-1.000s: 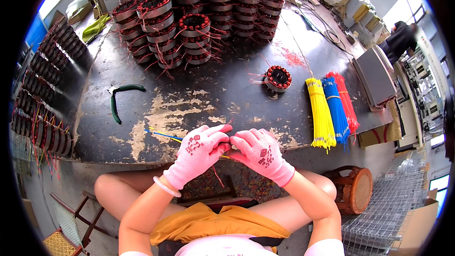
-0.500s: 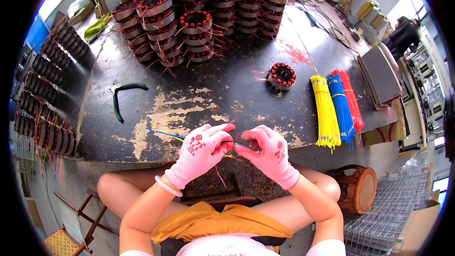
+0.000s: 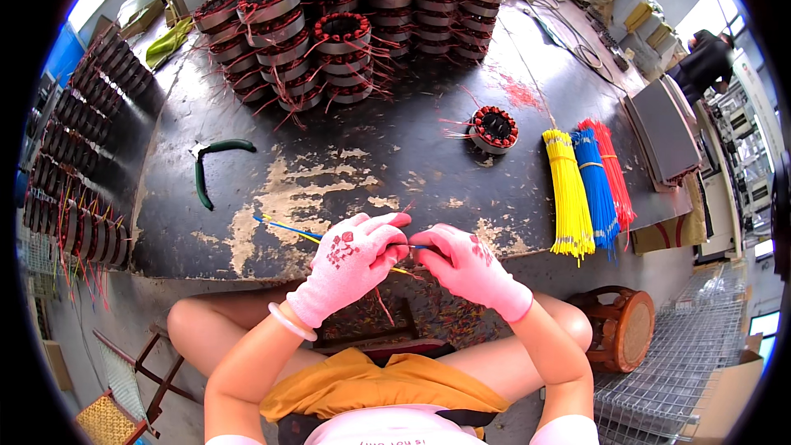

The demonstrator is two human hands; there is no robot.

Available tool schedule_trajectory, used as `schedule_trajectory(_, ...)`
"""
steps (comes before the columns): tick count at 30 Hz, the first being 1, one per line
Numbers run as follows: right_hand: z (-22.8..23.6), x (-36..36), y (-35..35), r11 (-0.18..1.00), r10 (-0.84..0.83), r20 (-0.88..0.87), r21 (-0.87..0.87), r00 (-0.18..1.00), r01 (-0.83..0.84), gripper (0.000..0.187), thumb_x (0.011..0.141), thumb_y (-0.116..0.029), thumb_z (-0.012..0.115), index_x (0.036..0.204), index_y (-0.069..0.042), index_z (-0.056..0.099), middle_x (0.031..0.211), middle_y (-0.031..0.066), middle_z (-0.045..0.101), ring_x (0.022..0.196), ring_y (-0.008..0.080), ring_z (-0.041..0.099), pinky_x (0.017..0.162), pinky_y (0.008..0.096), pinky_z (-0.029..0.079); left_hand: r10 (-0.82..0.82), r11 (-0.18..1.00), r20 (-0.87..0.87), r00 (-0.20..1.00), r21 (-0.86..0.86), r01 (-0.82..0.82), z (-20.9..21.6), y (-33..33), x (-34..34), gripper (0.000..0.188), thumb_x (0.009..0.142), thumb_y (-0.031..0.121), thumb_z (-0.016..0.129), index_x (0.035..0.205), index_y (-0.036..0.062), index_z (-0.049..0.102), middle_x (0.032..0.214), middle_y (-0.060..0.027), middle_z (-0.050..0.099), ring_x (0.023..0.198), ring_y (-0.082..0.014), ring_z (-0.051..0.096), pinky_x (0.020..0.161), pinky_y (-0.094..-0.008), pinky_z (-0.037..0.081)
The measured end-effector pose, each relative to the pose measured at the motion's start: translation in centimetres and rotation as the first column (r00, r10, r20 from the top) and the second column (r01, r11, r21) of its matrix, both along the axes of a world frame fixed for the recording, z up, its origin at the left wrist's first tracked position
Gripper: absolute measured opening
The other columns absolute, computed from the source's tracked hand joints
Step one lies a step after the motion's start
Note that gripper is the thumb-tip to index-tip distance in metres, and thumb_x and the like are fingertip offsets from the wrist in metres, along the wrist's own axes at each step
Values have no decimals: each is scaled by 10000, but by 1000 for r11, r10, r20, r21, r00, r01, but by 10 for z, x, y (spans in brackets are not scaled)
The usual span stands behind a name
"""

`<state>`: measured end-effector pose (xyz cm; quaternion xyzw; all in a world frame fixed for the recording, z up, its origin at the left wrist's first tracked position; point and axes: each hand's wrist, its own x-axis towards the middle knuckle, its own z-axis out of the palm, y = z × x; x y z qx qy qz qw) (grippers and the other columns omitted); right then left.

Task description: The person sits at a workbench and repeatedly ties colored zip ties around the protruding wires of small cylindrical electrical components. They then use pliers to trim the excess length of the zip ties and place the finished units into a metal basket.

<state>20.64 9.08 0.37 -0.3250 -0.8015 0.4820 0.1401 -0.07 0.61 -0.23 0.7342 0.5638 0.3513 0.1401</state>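
Both my hands wear pink gloves and meet at the table's near edge. My left hand point(image 3: 350, 251) is closed around thin wires. A blue wire point(image 3: 284, 227) and a yellow wire point(image 3: 310, 237) stick out to its left, and a reddish strand point(image 3: 384, 305) hangs below it. Just to the right, my right hand point(image 3: 474, 264) pinches a wire between thumb and fingers. A short dark-blue piece of this wire point(image 3: 418, 246) shows in the small gap between the hands. What lies inside the left palm is hidden.
Green-handled cutters point(image 3: 227, 146) lie open at left. One motor stator point(image 3: 494, 129) sits right of centre, near yellow point(image 3: 568, 198), blue point(image 3: 595, 189) and red point(image 3: 611, 169) wire bundles. Stacked stators point(image 3: 342, 58) stand at the back; more point(image 3: 78, 231) line the left. A wooden drum-shaped stool point(image 3: 614, 330) stands below right.
My right hand has turned and its fingers have closed down over the wire, the wrist dropping slightly to the right. My left hand has hardly moved.
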Motion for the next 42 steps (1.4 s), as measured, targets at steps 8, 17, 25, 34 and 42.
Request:
schedule_trajectory(8, -4, -11, 2, 947, -146, 6, -288, 989, 142, 160, 946, -174, 660, 954, -16, 681, 849, 77, 712, 692, 147, 658, 646, 299, 508, -7, 1000, -18, 1000, 16, 7, -4, 2, 1, 110, 842, 114, 712, 948, 93, 690, 1223, -45, 728, 911, -281, 674, 841, -413, 543)
schedule_trajectory(17, 5, -7, -7, 563, -43, -149, 813, 988, 147, 204, 902, -238, 764, 1010, -74, 707, 851, 62, 676, 671, 222, 659, 633, 333, 517, 13, 1000, 28, 1000, -28, -13, 1, 1, 2, 153, 801, 60, 703, 953, 79, 696, 1219, -70, 737, 947, -282, 693, 881, -412, 525)
schedule_trajectory(25, 2, -4, -6, 850, -127, 44, -509, 991, 132, 223, 1031, -213, 585, 1064, -32, 711, 855, 48, 727, 723, 98, 644, 648, 270, 515, -27, 1000, -8, 1000, -1, 27, -2, 2, 0, 80, 853, 125, 710, 926, 109, 682, 1240, -24, 718, 897, -277, 657, 808, -412, 549)
schedule_trajectory(34, 9, 6, -14, 988, -95, 12, 121, 995, 93, 130, 952, -161, 648, 947, -48, 713, 866, 152, 704, 763, 323, 684, 695, 405, 535, -37, 999, 8, 999, -28, 37, 1, -1, 3, 178, 777, 39, 695, 944, 98, 680, 1238, -41, 725, 890, -256, 687, 844, -386, 519)
schedule_trajectory(42, 15, 37, -19, 938, -31, 437, 323, 899, -125, 373, 918, -404, 728, 778, -61, 689, 719, 117, 668, 695, 312, 684, 650, 424, 525, 8, 1000, 0, 1000, -30, -8, 2, 0, 0, 144, 779, 58, 681, 912, 113, 686, 1219, -42, 730, 891, -265, 681, 844, -395, 522)
